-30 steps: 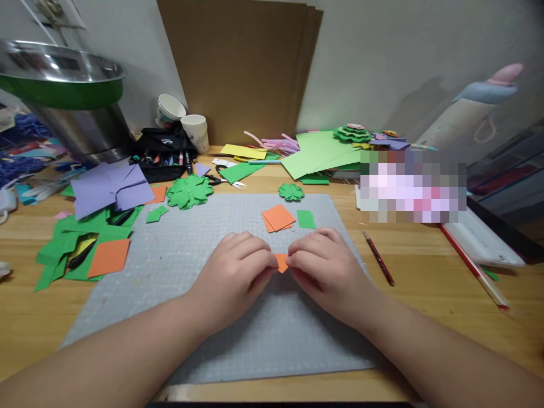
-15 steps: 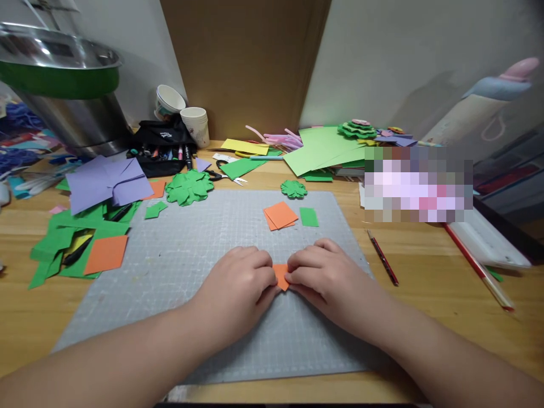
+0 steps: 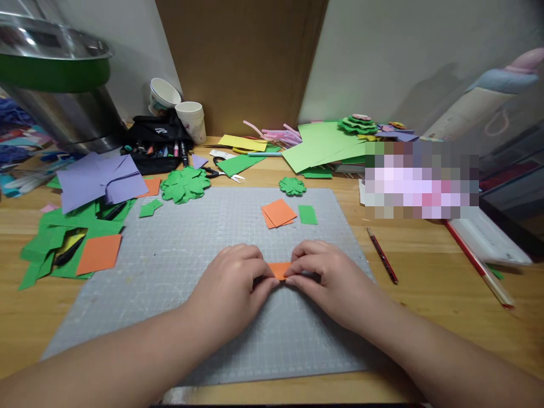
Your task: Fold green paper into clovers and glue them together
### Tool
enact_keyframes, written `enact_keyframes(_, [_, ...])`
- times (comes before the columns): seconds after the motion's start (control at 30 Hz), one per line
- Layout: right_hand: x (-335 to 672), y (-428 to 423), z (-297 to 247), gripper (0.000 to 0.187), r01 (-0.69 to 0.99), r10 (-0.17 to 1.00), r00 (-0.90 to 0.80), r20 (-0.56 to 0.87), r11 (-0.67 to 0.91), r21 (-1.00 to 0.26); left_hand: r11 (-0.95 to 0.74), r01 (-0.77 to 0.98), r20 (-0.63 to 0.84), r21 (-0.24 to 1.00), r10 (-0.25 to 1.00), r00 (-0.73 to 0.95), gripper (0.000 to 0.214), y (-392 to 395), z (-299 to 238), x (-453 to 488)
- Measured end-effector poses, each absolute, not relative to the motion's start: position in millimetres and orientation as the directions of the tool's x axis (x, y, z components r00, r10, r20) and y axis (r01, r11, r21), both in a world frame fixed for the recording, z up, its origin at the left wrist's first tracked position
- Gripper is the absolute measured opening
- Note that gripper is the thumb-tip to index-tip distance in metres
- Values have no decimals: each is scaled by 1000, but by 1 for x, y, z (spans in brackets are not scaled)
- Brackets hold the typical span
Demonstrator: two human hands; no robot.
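Observation:
Between my fingertips is a small piece of orange paper, pinched just over the grey cutting mat. My left hand is closed on its left side, and my right hand grips the right side. Fingers cover much of the paper, so its full shape is hidden. Beyond the hands lie two stacked orange paper squares and a small green paper rectangle. Green flower-shaped paper cutouts, one small and one larger, rest at the mat's far edge.
Green scraps with an orange square and purple paper spread at left. Scissors, a black pencil case and paper cups stand behind. A pencil lies right of the mat; a metal pot stands back left.
The orange paper's lower point, visible before, now shows as a straighter edge between my thumbs. Both hands stay on it, with fingertips slightly shifted. The view has moved a little.

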State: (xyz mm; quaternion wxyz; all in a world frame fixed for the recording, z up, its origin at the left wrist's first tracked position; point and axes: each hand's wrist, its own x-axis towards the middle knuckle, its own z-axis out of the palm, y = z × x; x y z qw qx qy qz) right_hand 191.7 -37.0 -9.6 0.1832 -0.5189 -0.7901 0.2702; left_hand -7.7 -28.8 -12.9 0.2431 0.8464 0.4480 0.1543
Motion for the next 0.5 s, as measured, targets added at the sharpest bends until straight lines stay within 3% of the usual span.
enact_keyframes(0.27, [189, -31, -7, 18, 693, 937, -335, -103, 170, -701, -298, 725, -44, 621, 910, 412, 16, -22, -11, -3])
enact_keyframes(0.5, [184, -32, -6, 19, 786, 949, -303, -89, 196, -587, -300, 747, -46, 593, 914, 403, 17, -21, -11, -1])
